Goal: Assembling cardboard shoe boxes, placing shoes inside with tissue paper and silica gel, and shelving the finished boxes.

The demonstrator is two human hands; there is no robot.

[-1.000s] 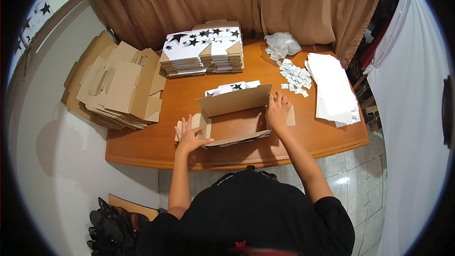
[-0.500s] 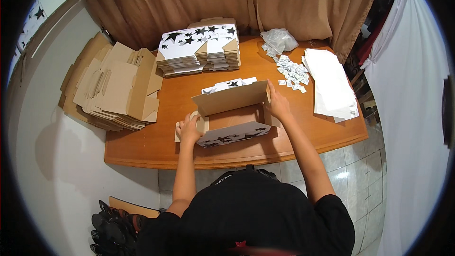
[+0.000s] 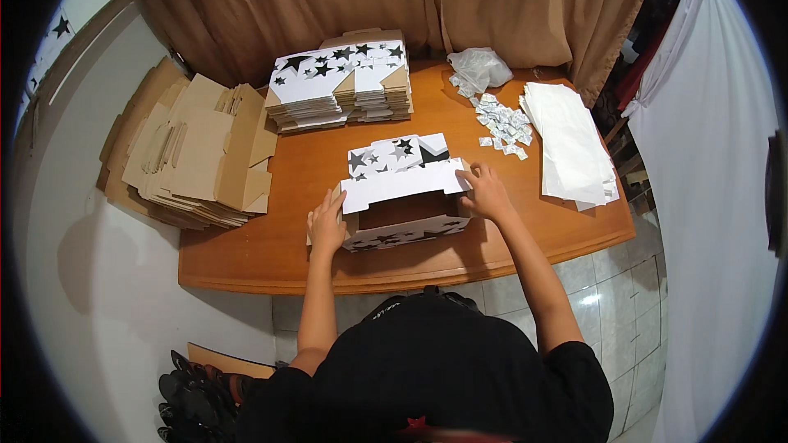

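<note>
A partly folded cardboard box (image 3: pixel 402 234) sits on the table in front of me, white with black and grey stars outside and brown inside. Its far wall is folded inward, so a white flap (image 3: pixel 404 186) lies over the dark opening. Behind that, a starred panel (image 3: pixel 396 156) slopes away. At the box's left end, my left hand (image 3: pixel 327 223) grips the side, fingertips by the flap's left corner. My right hand (image 3: pixel 485 191) has thumb and fingers closed on the flap's right corner. The box's bottom is mostly hidden beneath the flap.
Flat brown cardboard blanks (image 3: pixel 189 152) are piled at the left. At the back stands a stack of star-printed blanks (image 3: pixel 316 82). On the right lie small white packets (image 3: pixel 505 125), a clear plastic bag (image 3: pixel 478 70) and white paper sheets (image 3: pixel 570 143). The wooden table (image 3: pixel 246 267) has a curved near edge.
The far wall has tipped toward me and its white flap has come over the opening. More of the starred panel behind shows. Both hands have shifted slightly, staying at the box's ends.
</note>
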